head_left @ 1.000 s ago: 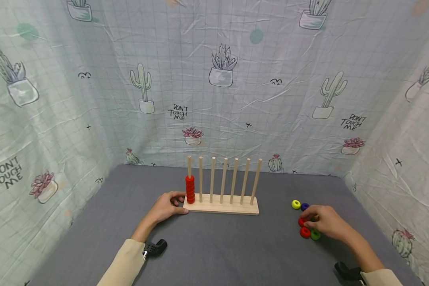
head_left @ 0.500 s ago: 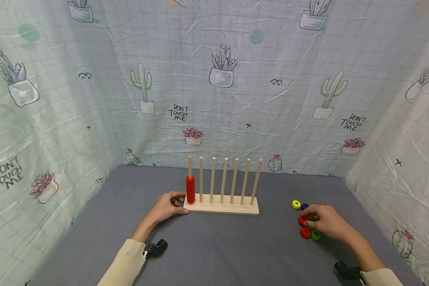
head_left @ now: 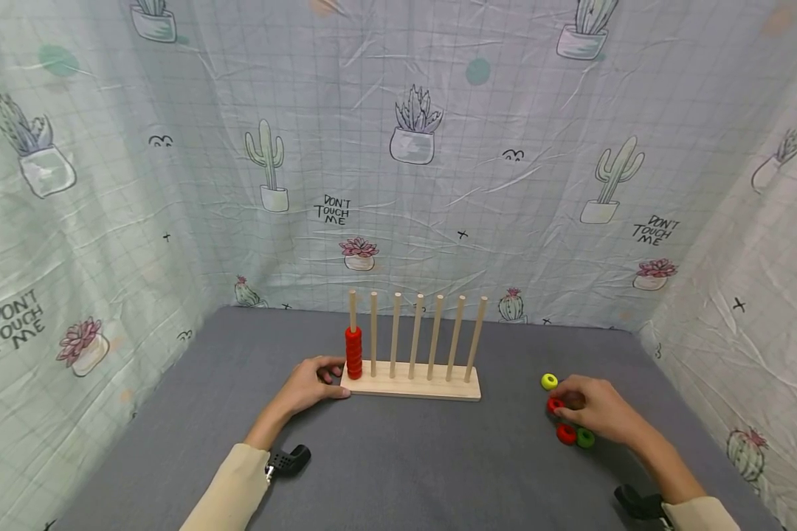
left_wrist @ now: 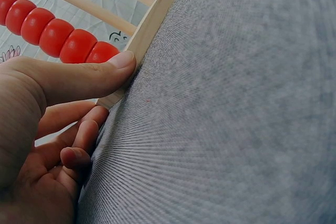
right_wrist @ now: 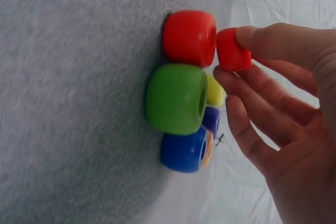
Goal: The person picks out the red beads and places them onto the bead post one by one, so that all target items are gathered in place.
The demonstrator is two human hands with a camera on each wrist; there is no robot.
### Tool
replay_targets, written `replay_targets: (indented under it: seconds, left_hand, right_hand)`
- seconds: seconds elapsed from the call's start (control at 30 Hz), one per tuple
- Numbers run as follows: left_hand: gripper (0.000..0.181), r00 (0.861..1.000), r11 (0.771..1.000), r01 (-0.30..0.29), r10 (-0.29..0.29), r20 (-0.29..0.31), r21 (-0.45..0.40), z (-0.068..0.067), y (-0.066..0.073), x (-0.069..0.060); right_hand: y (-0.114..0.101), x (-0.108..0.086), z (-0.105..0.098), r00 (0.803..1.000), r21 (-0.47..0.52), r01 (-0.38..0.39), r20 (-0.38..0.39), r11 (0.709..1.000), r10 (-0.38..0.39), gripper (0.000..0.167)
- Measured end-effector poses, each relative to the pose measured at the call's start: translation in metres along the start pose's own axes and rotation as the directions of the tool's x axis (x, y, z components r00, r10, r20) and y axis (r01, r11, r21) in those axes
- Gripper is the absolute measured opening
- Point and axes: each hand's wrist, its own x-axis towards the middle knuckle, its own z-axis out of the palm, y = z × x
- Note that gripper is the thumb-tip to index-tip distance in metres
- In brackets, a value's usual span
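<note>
A wooden peg stand (head_left: 412, 382) has several upright pegs. Red beads (head_left: 353, 352) are stacked on its leftmost peg, and the other pegs are bare. My left hand (head_left: 312, 383) grips the left end of its base, thumb on the front edge, as the left wrist view also shows. Off to the right, my right hand (head_left: 601, 405) pinches a red bead (right_wrist: 233, 50) between thumb and fingers. In the right wrist view this bead is just off the table, close to another red bead (right_wrist: 189, 38) and a green bead (right_wrist: 177, 99).
Around the right hand lie a yellow bead (head_left: 549, 381), a blue bead (right_wrist: 184, 149), a purple bead (right_wrist: 211, 119) and a partly hidden orange one (right_wrist: 209, 149). A printed cloth (head_left: 465, 184) hangs behind and beside the grey table (head_left: 425, 457).
My right hand has lifted the red bead from among the others and moved slightly left and away from me. My left hand keeps its grip on the peg stand.
</note>
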Motion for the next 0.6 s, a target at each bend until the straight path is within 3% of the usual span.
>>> replay_targets:
  seconds: [0.6]
  left_hand:
    - [0.067,1.0,1.0,0.0,0.0,-0.002,-0.004,0.001,-0.001,0.001]
  right_hand:
    - [-0.018,0.021,0.007,0.995,0.041,0.095,0.004,0.995,-0.095,0.021]
